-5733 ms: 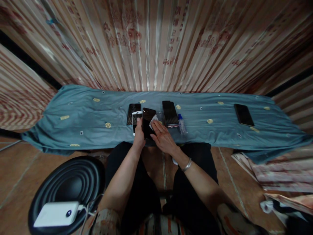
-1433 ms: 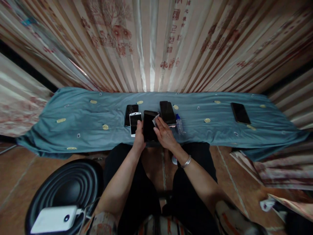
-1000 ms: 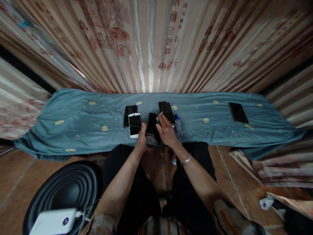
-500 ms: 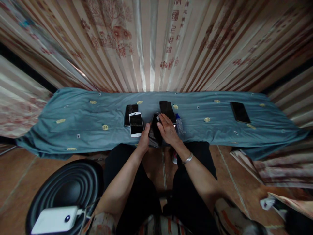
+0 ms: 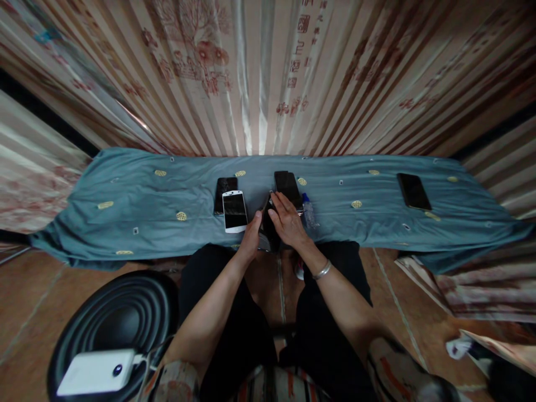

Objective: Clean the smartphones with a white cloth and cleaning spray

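Black phone (image 5: pixel 265 223): tilted on edge at near edge of teal cloth (image 5: pixel 134 212), clasped between both hands. Left hand (image 5: pixel 251 241): fingers curled against phone's left side. Right hand (image 5: pixel 287 222): flat over phone's right face, white cloth scrap (image 5: pixel 271 195) at fingertips. White phone (image 5: pixel 234 210): flat, just left. Dark phone (image 5: pixel 225 187): behind white one. Black phone stack (image 5: pixel 287 188) and small clear bottle (image 5: pixel 309 211): right of hands. Lone phone (image 5: pixel 414 191): far right.

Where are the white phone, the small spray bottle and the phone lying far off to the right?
white phone (image 5: pixel 235 211): head view, middle of its dark screen.
small spray bottle (image 5: pixel 309 213): head view, clear body.
far-right phone (image 5: pixel 414 191): head view, screen centre.
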A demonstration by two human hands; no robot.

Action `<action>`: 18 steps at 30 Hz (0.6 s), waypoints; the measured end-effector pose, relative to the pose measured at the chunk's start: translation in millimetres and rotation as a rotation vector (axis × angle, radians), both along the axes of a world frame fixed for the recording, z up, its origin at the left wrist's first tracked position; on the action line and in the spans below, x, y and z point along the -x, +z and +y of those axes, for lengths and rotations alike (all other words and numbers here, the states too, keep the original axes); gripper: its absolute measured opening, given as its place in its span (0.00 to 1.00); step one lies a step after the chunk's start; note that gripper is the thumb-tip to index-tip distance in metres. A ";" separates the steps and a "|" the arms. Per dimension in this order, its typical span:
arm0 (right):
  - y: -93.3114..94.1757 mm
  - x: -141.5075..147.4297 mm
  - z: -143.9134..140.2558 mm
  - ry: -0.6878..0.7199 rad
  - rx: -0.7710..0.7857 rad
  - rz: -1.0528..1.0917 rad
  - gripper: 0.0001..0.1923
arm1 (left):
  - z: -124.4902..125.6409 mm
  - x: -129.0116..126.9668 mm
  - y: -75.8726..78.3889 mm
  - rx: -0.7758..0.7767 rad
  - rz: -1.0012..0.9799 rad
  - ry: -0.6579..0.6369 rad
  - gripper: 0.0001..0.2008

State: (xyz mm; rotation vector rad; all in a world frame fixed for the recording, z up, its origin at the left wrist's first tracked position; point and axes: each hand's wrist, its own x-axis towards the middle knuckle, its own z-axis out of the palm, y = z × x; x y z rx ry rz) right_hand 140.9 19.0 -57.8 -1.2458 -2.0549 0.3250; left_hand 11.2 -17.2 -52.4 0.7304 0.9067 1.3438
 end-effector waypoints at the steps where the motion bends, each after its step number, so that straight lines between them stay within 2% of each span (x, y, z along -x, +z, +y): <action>1: 0.4 0.1 -0.3 0.008 -0.002 -0.005 0.28 | 0.1 -0.1 -0.7 -0.003 0.002 0.004 0.24; 11: 1.8 2.1 -0.6 0.054 0.004 0.012 0.28 | 0.3 -0.7 -0.8 0.000 -0.026 0.018 0.25; 18: -8.7 -2.2 7.8 -0.073 -0.032 0.133 0.26 | -0.3 0.3 -1.5 0.009 -0.001 -0.049 0.29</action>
